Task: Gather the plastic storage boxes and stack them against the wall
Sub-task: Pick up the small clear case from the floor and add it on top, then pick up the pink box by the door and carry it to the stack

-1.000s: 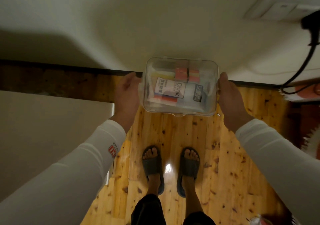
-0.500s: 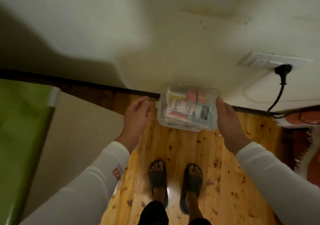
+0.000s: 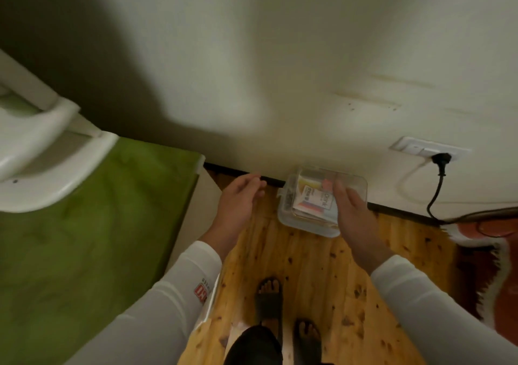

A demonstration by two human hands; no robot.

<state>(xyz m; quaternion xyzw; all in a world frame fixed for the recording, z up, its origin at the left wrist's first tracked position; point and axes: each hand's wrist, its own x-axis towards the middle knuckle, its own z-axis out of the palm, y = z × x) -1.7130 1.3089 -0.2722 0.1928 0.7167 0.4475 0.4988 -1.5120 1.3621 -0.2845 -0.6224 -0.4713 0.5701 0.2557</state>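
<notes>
A clear plastic storage box (image 3: 305,202) with packets and a card reading "Drink" inside sits low on the wooden floor (image 3: 302,266), its far side against the cream wall (image 3: 280,84) and dark skirting. My right hand (image 3: 353,215) covers the box's right side with fingers straight. Whether it touches the box I cannot tell. My left hand (image 3: 240,199) hovers open to the left of the box, a gap between them.
A green-covered bed (image 3: 84,238) with a white rail (image 3: 42,151) fills the left. A wall socket (image 3: 429,150) with a black plug and cable (image 3: 437,188) is right of the box. A red rug (image 3: 493,266) lies at right. My sandalled feet (image 3: 286,317) stand behind the box.
The box went down from chest height to the floor by the wall. My left hand came off it first, and my right hand's grip has opened.
</notes>
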